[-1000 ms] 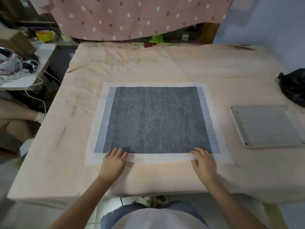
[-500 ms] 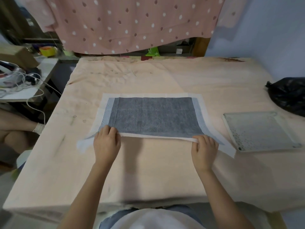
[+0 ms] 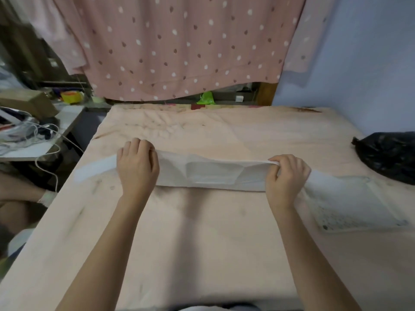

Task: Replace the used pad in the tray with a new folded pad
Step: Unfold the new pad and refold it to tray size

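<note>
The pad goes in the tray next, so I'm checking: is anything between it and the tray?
Nothing visible. Both hands, left and right, hold the pad; its right end already drapes over the tray.

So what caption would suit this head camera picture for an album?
Both hands, left and right, fold a white pad over on a peach-covered table beside a tray.
</note>
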`<control>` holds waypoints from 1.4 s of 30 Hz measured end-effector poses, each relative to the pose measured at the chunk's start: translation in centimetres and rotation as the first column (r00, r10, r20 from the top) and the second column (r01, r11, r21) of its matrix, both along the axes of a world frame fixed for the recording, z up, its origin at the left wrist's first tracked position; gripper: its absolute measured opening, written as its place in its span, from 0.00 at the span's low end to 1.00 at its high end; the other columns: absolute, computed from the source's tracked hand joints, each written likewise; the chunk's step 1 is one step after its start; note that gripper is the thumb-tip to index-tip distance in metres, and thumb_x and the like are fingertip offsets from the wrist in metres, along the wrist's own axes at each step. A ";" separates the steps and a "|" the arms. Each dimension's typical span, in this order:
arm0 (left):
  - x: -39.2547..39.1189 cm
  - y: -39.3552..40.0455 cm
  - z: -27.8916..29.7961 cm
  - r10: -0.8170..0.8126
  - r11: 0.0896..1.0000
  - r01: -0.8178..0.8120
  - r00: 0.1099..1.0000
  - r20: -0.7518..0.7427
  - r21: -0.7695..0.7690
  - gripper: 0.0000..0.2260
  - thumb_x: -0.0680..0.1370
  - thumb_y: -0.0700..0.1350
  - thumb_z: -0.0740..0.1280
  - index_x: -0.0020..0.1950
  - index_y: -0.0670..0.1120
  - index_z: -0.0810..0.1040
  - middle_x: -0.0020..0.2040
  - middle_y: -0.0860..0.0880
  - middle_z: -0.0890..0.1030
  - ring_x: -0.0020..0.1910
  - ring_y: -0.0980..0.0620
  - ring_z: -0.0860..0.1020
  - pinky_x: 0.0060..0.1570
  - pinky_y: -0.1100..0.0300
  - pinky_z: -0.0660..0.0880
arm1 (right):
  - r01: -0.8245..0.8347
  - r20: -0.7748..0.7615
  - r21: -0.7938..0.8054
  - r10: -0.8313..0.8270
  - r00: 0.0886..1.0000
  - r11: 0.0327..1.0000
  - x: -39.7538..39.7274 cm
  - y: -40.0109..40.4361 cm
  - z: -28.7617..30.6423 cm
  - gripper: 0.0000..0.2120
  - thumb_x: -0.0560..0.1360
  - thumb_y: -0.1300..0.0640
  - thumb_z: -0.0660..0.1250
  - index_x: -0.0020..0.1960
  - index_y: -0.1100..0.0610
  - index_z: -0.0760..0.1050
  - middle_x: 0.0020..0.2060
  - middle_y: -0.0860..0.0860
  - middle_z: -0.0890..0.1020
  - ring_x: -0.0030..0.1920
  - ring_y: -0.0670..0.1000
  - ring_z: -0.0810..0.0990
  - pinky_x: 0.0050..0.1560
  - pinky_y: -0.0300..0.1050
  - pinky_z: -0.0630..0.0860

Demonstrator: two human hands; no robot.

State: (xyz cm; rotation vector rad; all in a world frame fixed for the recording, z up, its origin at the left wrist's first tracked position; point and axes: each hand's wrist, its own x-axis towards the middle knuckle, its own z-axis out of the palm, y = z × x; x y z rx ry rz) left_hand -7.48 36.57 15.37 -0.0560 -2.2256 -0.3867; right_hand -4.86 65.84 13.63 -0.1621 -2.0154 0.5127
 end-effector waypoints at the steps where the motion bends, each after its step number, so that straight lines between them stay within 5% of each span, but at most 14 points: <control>1: -0.2 -0.1 0.3 -0.011 1.000 0.011 1.000 0.009 -0.010 0.09 0.74 0.39 0.54 0.39 0.39 0.72 0.36 0.41 0.74 0.35 0.42 0.70 0.39 0.51 0.62 | 0.002 0.009 0.008 -0.002 1.000 1.000 -0.1 0.0 0.3 0.09 0.64 0.73 0.64 0.37 0.61 0.78 0.37 0.55 0.82 0.40 0.58 0.75 0.50 0.49 0.65; 14: -0.8 -1.4 5.8 -0.022 0.999 0.014 0.987 -0.159 -0.052 0.07 0.74 0.36 0.56 0.40 0.38 0.72 0.36 0.38 0.73 0.35 0.42 0.70 0.37 0.49 0.63 | 0.043 -0.193 0.020 -0.039 0.980 0.999 -1.0 -0.4 6.2 0.08 0.66 0.74 0.61 0.34 0.65 0.75 0.31 0.59 0.77 0.35 0.58 0.71 0.46 0.48 0.61; 18: 0.1 -1.9 9.1 -0.092 0.994 0.070 0.945 -0.313 -0.082 0.04 0.71 0.33 0.58 0.38 0.38 0.71 0.33 0.38 0.72 0.31 0.43 0.68 0.33 0.50 0.61 | 0.050 -0.348 0.020 -0.040 0.937 0.999 0.0 -0.1 9.7 0.08 0.63 0.74 0.59 0.31 0.64 0.71 0.28 0.60 0.74 0.35 0.54 0.64 0.43 0.43 0.56; 25: -0.8 -2.4 14.5 -0.073 0.996 0.045 0.908 -0.412 -0.076 0.04 0.70 0.33 0.59 0.36 0.38 0.70 0.32 0.39 0.72 0.29 0.45 0.66 0.33 0.56 0.58 | 0.079 -0.462 0.079 -0.034 0.886 0.994 -0.4 0.0 15.5 0.08 0.60 0.75 0.59 0.32 0.63 0.71 0.28 0.59 0.74 0.35 0.56 0.65 0.44 0.48 0.60; 30: -5.2 -2.8 14.5 -0.074 0.986 0.030 0.961 -0.265 -0.166 0.05 0.72 0.37 0.59 0.37 0.39 0.71 0.32 0.39 0.73 0.29 0.44 0.69 0.33 0.57 0.57 | 0.091 -0.295 0.140 -0.046 0.955 0.986 -4.8 -0.1 15.1 0.07 0.65 0.71 0.61 0.32 0.63 0.71 0.28 0.59 0.75 0.34 0.56 0.71 0.42 0.48 0.58; 34: -9.7 -3.4 11.8 -0.070 0.971 0.061 0.997 -0.032 -0.231 0.07 0.75 0.38 0.60 0.39 0.37 0.73 0.37 0.36 0.76 0.34 0.38 0.75 0.32 0.55 0.58 | 0.025 0.034 0.251 -0.034 0.999 0.968 -8.8 -0.2 12.3 0.09 0.73 0.65 0.57 0.38 0.61 0.74 0.34 0.57 0.78 0.40 0.57 0.72 0.47 0.49 0.60; 42: -15.1 -3.6 3.5 -0.006 0.944 0.168 0.869 0.495 -0.284 0.10 0.79 0.41 0.56 0.55 0.38 0.74 0.54 0.38 0.78 0.51 0.38 0.76 0.48 0.52 0.68 | -0.143 0.547 0.480 -0.167 0.821 0.866 -14.8 0.2 3.9 0.11 0.77 0.61 0.57 0.51 0.56 0.78 0.49 0.55 0.81 0.53 0.57 0.74 0.56 0.51 0.64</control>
